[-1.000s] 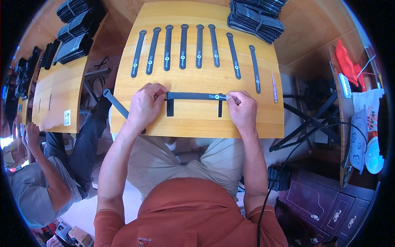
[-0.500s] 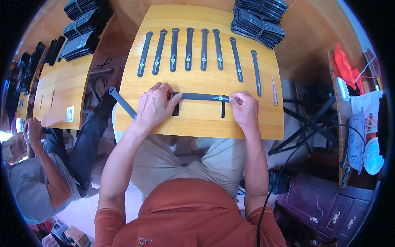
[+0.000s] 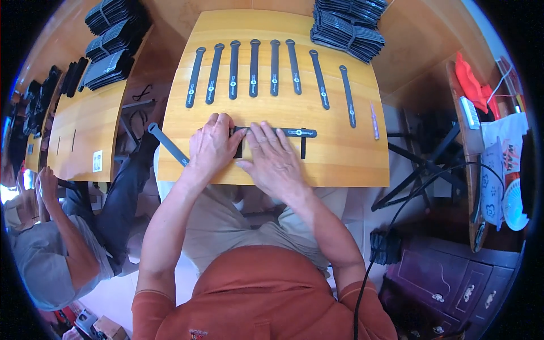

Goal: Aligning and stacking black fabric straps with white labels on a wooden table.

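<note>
A black strap [image 3: 297, 132] with a pale printed mark lies crosswise near the table's front edge. My left hand [image 3: 212, 146] is closed at its left end, thumb and fingers on the strap there. Laid flat over the strap's middle is my right hand [image 3: 275, 156], fingers stretched out and together, holding nothing. Below the strap, a dark upright strip [image 3: 303, 148] shows to the right of my right hand, and a dark patch [image 3: 238, 150] shows between my hands. Another strap [image 3: 168, 143] slants over the left table edge beside my left wrist.
Several black straps [image 3: 254, 68] lie in a row farther back on the wooden table [image 3: 351, 164]. A thin purple tool [image 3: 374, 121] lies at right. Bundled black straps [image 3: 347, 34] are stacked at the back right. A co-worker [image 3: 62, 249] sits at left by another table [image 3: 79, 144].
My right hand has let go of the strap's right end and moved left, opening flat over its middle. My left hand stays at the left end.
</note>
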Action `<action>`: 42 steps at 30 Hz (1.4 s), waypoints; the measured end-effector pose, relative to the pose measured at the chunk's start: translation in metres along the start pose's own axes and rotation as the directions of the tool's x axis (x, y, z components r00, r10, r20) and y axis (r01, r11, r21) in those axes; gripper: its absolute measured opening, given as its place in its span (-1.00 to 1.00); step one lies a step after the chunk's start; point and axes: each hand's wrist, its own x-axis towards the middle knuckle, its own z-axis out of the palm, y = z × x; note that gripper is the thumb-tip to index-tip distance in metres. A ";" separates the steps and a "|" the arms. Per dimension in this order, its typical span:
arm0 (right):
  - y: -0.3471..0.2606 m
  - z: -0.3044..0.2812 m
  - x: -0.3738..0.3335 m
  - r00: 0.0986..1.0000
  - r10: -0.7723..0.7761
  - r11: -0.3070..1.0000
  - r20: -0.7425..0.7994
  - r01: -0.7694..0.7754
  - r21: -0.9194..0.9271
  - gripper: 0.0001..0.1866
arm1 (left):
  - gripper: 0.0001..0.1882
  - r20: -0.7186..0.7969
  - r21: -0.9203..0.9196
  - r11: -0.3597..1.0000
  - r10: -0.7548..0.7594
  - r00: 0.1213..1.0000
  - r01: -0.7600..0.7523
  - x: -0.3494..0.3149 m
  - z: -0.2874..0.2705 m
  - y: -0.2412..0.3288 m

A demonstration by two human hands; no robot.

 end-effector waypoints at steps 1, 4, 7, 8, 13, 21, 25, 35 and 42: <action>0.005 0.000 -0.004 0.998 0.022 1.000 0.060 -0.022 -0.001 -0.30 | -0.66 0.000 0.003 1.000 0.000 1.000 0.000 0.001 0.001 0.001; 0.048 -0.012 -0.030 0.995 0.101 0.995 0.021 -0.101 -0.023 -0.28 | -0.66 -0.013 0.026 1.000 -0.008 1.000 0.008 0.002 0.001 0.002; 0.057 -0.017 -0.035 0.987 0.158 0.987 0.027 -0.157 -0.040 -0.28 | -0.67 -0.017 0.013 1.000 -0.001 1.000 0.002 0.000 0.004 0.003; 0.056 -0.018 -0.035 0.986 0.161 0.986 0.035 -0.159 -0.046 -0.29 | -0.68 -0.019 -0.001 1.000 -0.021 1.000 0.021 -0.001 0.004 0.002; 0.054 -0.016 -0.034 0.987 0.160 0.987 0.009 -0.160 -0.028 -0.29 | -0.75 -0.088 -0.037 0.999 -0.025 0.996 0.022 -0.005 0.002 0.001; 0.058 -0.021 -0.040 0.989 0.148 0.989 0.019 -0.148 -0.031 -0.31 | -0.88 -0.149 -0.105 0.994 -0.005 0.989 -0.011 -0.007 0.010 -0.002; 0.057 -0.022 -0.038 0.985 0.166 0.986 0.045 -0.167 0.012 -0.32 | -0.85 -0.127 -0.082 0.996 0.032 0.991 -0.043 -0.015 0.005 -0.010; -0.066 -0.009 -0.017 0.940 -0.298 0.935 -0.165 0.322 0.147 -0.45 | -0.82 -0.412 -0.652 0.757 -0.312 0.856 -0.038 -0.086 -0.070 -0.051; -0.089 0.042 -0.002 0.875 -0.424 0.902 -0.233 0.432 -0.015 -0.67 | -0.79 -0.209 -0.873 0.469 -0.610 0.764 0.135 -0.166 -0.045 -0.064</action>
